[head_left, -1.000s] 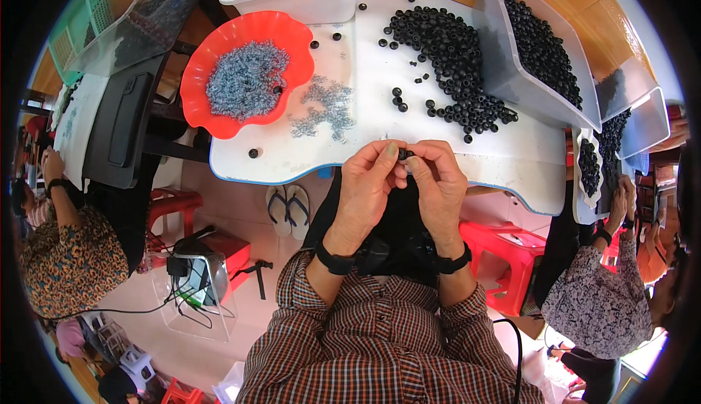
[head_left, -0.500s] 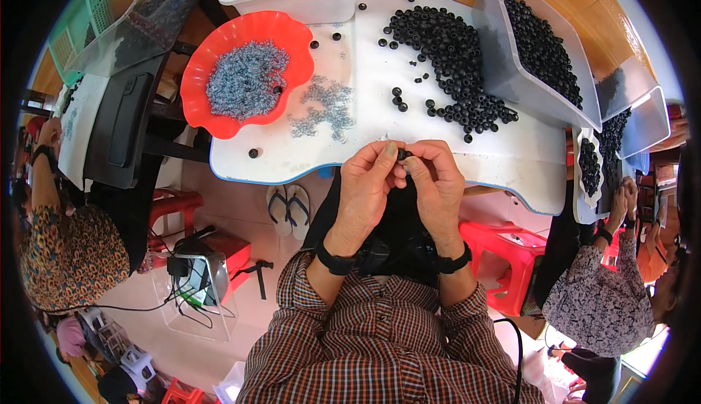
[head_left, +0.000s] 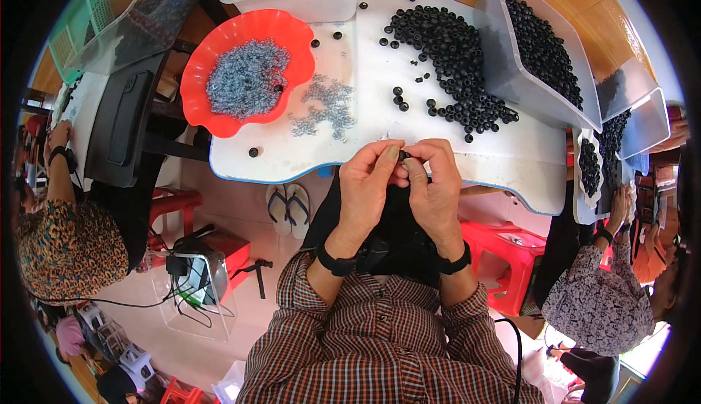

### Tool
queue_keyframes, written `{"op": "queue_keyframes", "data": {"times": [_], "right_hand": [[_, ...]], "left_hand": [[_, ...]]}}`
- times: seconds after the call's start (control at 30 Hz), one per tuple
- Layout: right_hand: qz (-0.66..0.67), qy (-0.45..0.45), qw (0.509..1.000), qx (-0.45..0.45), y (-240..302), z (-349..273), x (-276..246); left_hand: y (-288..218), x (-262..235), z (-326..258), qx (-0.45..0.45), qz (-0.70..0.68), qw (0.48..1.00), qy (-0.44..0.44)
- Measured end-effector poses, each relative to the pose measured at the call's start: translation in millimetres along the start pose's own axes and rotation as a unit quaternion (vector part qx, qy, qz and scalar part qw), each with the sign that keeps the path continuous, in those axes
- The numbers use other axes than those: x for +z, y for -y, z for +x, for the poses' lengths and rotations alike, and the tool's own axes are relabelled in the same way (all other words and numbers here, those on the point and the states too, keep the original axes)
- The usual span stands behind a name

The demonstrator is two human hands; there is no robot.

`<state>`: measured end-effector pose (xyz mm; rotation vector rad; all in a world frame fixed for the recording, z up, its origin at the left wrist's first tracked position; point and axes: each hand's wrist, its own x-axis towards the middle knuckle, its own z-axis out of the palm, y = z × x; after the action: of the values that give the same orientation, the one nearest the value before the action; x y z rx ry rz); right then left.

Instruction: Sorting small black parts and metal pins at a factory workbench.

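Observation:
Just in front of the table's near edge, my two hands meet and pinch one small round black part (head_left: 403,155). My left hand (head_left: 365,188) has its thumb and fingertips closed on it from the left. From the other side, the thumb and bent fingers of my right hand (head_left: 437,192) press against the same part. The fingertips hide most of it, so any smaller piece set in it cannot be made out. Beyond the hands, similar round black parts (head_left: 442,46) lie heaped on the white tabletop (head_left: 380,104). Small clear bluish pieces (head_left: 326,104) are scattered to their left.
A red scalloped bowl (head_left: 196,86) holds many bluish pieces. Bins of black parts stand behind, a white tub (head_left: 292,1) and a translucent bin (head_left: 511,75). Red stools (head_left: 496,258) and sandals (head_left: 298,210) are below. Co-workers sit on both sides.
My hands stay almost in place; the right thumb and fingers have shifted slightly around the black part. At the left, a co-worker's arm has moved.

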<state>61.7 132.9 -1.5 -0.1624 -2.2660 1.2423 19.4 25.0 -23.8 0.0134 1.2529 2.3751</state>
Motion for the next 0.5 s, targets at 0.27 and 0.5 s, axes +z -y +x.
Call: {"op": "queue_keyframes", "data": {"times": [0.27, 0.5], "right_hand": [[-0.058, 0.039, 0.997, -0.028, 3.5, 3.4, -4.4], [-0.046, 0.044, 0.998, 0.004, 5.3, -3.4, -6.7]], "left_hand": [[-6.5, 7.5, -3.4, 0.049, 0.061, 0.997, -0.026], [-3.5, 1.8, -1.5, 0.015, 0.11, 0.994, -0.002]]}}
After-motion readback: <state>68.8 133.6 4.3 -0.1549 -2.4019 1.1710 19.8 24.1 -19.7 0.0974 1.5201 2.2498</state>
